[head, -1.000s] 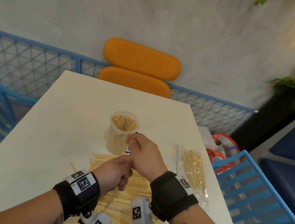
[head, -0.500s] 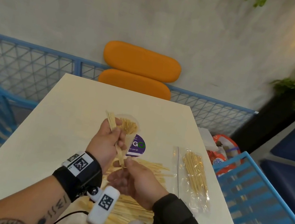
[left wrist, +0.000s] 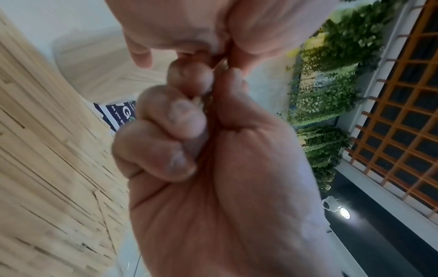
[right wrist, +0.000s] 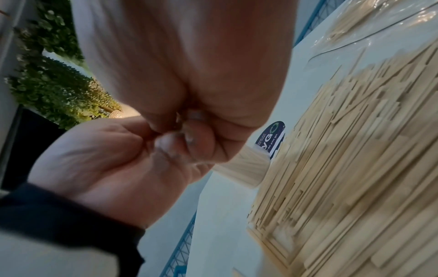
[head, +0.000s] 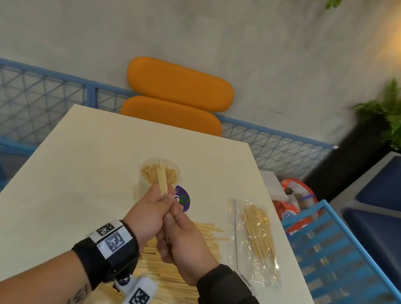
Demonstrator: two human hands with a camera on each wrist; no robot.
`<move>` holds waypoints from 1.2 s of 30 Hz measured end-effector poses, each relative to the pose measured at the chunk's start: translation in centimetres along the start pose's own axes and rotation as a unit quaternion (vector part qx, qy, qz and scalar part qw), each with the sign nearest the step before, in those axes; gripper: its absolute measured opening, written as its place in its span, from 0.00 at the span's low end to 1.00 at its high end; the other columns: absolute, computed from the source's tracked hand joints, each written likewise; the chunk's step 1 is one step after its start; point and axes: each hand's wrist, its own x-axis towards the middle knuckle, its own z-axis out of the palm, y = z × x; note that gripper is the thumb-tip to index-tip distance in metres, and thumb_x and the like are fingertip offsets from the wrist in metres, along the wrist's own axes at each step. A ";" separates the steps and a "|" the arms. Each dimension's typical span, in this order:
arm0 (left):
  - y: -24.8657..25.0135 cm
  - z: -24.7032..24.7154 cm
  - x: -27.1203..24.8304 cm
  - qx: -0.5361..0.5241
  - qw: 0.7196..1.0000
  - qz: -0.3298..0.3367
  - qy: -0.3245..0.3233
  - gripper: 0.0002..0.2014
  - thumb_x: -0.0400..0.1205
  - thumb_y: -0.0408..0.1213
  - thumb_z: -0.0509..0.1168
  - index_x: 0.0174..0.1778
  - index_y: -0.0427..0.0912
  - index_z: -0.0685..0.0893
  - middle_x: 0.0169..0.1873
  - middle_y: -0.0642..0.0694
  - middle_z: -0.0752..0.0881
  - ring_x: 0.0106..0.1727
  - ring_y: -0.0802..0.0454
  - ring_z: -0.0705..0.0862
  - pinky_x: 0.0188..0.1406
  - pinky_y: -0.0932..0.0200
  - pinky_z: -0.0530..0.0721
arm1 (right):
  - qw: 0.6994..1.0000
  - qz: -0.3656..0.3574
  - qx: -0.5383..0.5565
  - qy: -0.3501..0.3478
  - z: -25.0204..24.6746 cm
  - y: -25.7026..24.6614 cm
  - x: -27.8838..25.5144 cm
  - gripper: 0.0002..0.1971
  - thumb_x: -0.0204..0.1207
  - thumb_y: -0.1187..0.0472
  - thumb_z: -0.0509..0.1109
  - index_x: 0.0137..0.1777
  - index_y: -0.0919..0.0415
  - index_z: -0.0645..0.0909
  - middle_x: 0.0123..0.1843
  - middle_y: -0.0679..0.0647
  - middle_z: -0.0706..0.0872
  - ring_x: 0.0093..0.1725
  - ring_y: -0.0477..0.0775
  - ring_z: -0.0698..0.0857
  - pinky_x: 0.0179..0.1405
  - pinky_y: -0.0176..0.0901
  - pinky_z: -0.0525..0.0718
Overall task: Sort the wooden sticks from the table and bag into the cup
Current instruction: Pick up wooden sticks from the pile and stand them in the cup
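Both hands meet at the centre of the head view, above the table. The left hand (head: 148, 212) is curled round a small bundle of flat wooden sticks (head: 162, 178), which fan up out of the fist toward the cup; in the left wrist view its fingers (left wrist: 180, 116) are folded tight against the palm. The right hand (head: 183, 242) presses against it from the right, fingertips bunched at the bundle's lower end. In the right wrist view the fingers (right wrist: 189, 138) are pinched together there, but blur hides whether they actually grip a stick, so I cannot tell.

The cup (head: 161, 171), a translucent plastic tumbler with a purple label, stands just above the hands in the frame, packed with pale upright sticks. Below and right of the hands a loose pile of sticks (head: 171, 278) lies spread on the table (head: 66, 195), a smooth cream slab with square corners; the sticks are thin, flat and straight-cut. At centre right lies the bag (head: 255, 242), clear crinkled plastic with a zip edge, holding another sheaf of sticks, well apart from the cup.

Beyond the table's upper edge sits an orange padded chair (head: 179, 83) with rounded cushions, in front of blue mesh railing (head: 24, 96).
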 end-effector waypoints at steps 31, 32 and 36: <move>2.6 -1.9 4.8 0.116 0.974 0.187 -0.054 0.25 0.90 0.28 0.54 0.66 0.70 0.74 0.43 0.48 0.91 0.52 0.51 0.90 0.47 0.57 0.87 | 0.950 -0.122 -0.273 0.094 -1.5 -1.4 4.3 0.20 0.92 0.55 0.53 0.83 0.48 0.65 0.61 0.44 0.84 0.59 0.36 0.84 0.51 0.26 0.78; 2.7 -2.3 4.7 0.111 0.975 0.184 -0.056 0.25 0.90 0.26 0.54 0.66 0.67 0.75 0.43 0.46 0.91 0.50 0.54 0.90 0.46 0.60 0.86 | 0.950 -0.120 -0.271 0.098 -1.2 -1.3 4.2 0.17 0.91 0.56 0.54 0.78 0.48 0.69 0.55 0.42 0.84 0.50 0.34 0.83 0.47 0.29 0.79; 4.3 -4.5 5.7 0.059 0.982 0.177 -0.031 0.23 0.89 0.24 0.54 0.64 0.61 0.78 0.39 0.45 0.89 0.50 0.46 0.92 0.47 0.52 0.90 | 0.961 -0.093 -0.215 0.144 -1.2 -0.5 4.1 0.11 0.89 0.59 0.60 0.68 0.52 0.78 0.52 0.48 0.86 0.41 0.38 0.84 0.40 0.37 0.83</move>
